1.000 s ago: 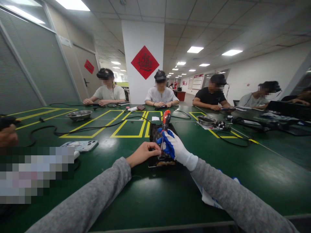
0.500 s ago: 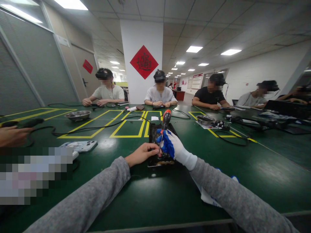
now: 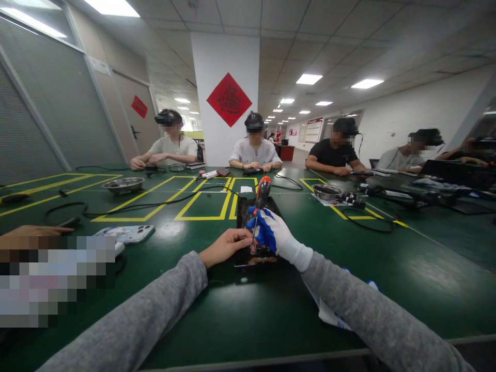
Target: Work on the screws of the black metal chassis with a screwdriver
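Observation:
My right hand (image 3: 284, 238), in a white and blue work glove, is closed around a screwdriver (image 3: 264, 190) with a dark grey and red handle. It stands nearly upright, shaft down, over a flat black device (image 3: 244, 213) shaped like a tablet. At the device's near part, my bare left hand (image 3: 227, 247) has its thumb and fingertips pinched close to the lower shaft. Whether they grip the shaft or a small part is hidden. The screwdriver's tip cannot be made out between the fingers.
A phone (image 3: 134, 234) lies to the left, near a neighbour's hand (image 3: 33, 231). Metal bowls stand at left (image 3: 123, 185) and right (image 3: 328, 192). A black cable (image 3: 163, 203) crosses the table. A white and blue glove (image 3: 333, 315) lies under my right forearm. Several people sit opposite.
My hands and the screwdriver have barely moved. At the far left, the neighbour's hand has come down toward the table, and a dark object it held now lies apart from it.

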The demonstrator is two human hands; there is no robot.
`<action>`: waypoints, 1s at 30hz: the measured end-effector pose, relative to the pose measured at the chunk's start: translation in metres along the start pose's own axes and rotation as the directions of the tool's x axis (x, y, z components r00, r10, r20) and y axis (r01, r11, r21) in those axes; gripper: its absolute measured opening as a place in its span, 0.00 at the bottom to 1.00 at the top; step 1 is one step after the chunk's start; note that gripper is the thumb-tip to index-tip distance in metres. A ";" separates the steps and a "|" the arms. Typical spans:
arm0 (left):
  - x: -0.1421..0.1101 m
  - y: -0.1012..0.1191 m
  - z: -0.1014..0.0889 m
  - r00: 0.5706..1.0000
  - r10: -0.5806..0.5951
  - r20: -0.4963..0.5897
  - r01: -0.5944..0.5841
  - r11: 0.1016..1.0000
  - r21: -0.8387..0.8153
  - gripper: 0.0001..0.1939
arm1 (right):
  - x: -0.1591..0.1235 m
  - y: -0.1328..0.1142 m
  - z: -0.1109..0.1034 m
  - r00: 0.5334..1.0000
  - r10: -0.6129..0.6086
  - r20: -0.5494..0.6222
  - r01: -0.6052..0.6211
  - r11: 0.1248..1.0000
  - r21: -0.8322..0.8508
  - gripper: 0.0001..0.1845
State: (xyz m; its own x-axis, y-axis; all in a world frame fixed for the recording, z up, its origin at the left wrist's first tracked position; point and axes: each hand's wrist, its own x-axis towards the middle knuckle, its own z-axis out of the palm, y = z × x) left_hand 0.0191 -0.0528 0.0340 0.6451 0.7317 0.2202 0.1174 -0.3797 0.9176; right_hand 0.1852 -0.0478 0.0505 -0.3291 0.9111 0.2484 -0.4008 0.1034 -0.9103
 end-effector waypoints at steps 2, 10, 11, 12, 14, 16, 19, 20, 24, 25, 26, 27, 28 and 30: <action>0.000 0.001 0.001 0.999 -0.007 -0.034 0.007 1.000 0.003 0.15 | -0.001 -0.001 0.002 1.000 -0.012 -0.006 0.012 1.000 -0.009 0.22; -0.001 0.003 0.000 0.998 0.046 -0.043 -0.040 0.990 0.134 0.15 | -0.005 -0.001 0.009 0.999 0.006 0.032 -0.006 1.000 -0.018 0.23; -0.001 0.003 -0.001 0.998 0.055 -0.021 -0.052 0.989 0.140 0.15 | -0.005 -0.001 0.009 0.999 0.014 0.046 -0.014 1.000 -0.015 0.23; -0.001 0.004 -0.002 0.998 0.062 -0.002 -0.061 0.987 0.147 0.16 | -0.005 -0.001 0.009 0.998 0.018 0.053 -0.017 1.000 -0.012 0.24; -0.001 0.005 -0.003 0.998 0.061 0.025 -0.064 0.987 0.150 0.17 | -0.004 -0.001 0.007 0.999 0.009 0.044 -0.008 1.000 -0.009 0.24; -0.001 0.004 -0.003 0.998 0.050 0.024 -0.053 0.988 0.144 0.17 | -0.004 -0.001 0.006 1.000 -0.010 0.009 0.010 1.000 -0.009 0.24; 0.000 0.002 -0.001 0.999 0.039 -0.033 -0.033 0.986 0.165 0.16 | -0.003 -0.001 0.006 0.999 -0.034 -0.025 0.034 0.999 0.001 0.23; 0.000 0.002 0.000 0.997 0.041 -0.066 -0.028 0.983 0.179 0.15 | -0.003 -0.001 0.007 0.999 -0.039 -0.022 0.039 0.999 0.001 0.22; 0.000 0.001 0.001 0.992 0.072 -0.101 -0.052 0.980 0.191 0.15 | -0.004 -0.002 0.008 0.999 -0.033 0.000 0.033 0.999 -0.004 0.20; 0.000 0.001 0.001 0.994 0.083 -0.075 -0.067 0.980 0.186 0.15 | -0.004 -0.002 0.008 1.000 -0.022 0.000 0.022 1.000 -0.002 0.20; 0.000 0.001 0.000 0.995 0.092 -0.049 -0.082 0.981 0.179 0.15 | -0.004 -0.002 0.008 1.000 -0.007 0.003 0.007 1.000 0.002 0.21; 0.000 0.001 0.000 0.995 0.098 -0.033 -0.091 0.981 0.171 0.16 | -0.004 -0.001 0.007 1.000 0.007 0.008 -0.007 1.000 0.005 0.22; 0.000 0.001 0.000 0.995 0.100 -0.028 -0.094 0.982 0.162 0.16 | -0.004 -0.001 0.006 1.000 0.016 0.013 -0.016 1.000 0.007 0.23; 0.000 0.001 0.000 0.995 0.089 -0.039 -0.083 0.985 0.149 0.17 | -0.003 -0.001 0.005 1.000 0.008 0.010 -0.009 1.000 0.008 0.24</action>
State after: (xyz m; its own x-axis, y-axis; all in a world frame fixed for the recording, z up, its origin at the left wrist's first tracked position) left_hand 0.0187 -0.0534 0.0353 0.6232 0.7163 0.3139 0.1749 -0.5188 0.8368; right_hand 0.1824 -0.0526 0.0525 -0.3409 0.9079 0.2439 -0.4048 0.0925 -0.9097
